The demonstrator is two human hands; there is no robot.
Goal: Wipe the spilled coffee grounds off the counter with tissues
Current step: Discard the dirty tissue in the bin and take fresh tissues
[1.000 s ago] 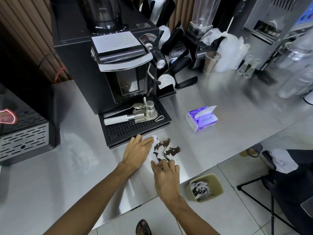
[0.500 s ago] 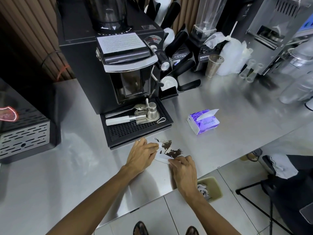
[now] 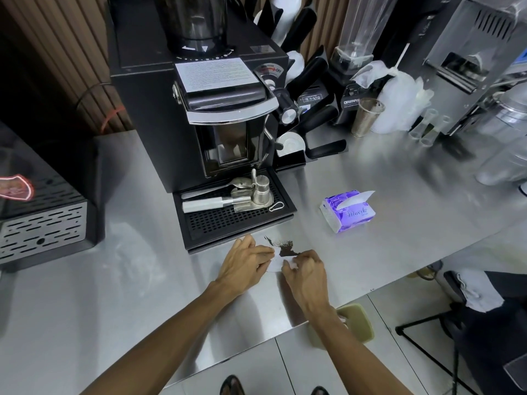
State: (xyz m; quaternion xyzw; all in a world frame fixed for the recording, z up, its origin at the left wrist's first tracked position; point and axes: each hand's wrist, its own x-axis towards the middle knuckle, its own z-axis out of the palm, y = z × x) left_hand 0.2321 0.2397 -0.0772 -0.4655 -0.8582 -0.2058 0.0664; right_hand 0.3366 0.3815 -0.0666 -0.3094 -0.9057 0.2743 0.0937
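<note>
A thin white tissue (image 3: 274,266) is held low on the brushed steel worktop (image 3: 370,252) between both hands. The right hand (image 3: 306,273) is curled, its fingers (image 3: 296,259) clamped on a crumpled corner. The left hand (image 3: 245,263) has its fingers (image 3: 263,256) drawn together on the opposite edge, seemingly pinched against the thumb. The coffee grounds (image 3: 285,248) lie just beyond both sets of fingertips, touching the tissue's far edge. They form a dark, powdery, ragged patch with a thin tail running away from the left fingers.

The gathering stroke would be done best with the paper kept flat to the metal and the powder drawn inward, then folded in — not flicked outward. Loose grounds should be released easily by the smooth steel, but such soft paper may tear or spill at its edges.
</note>
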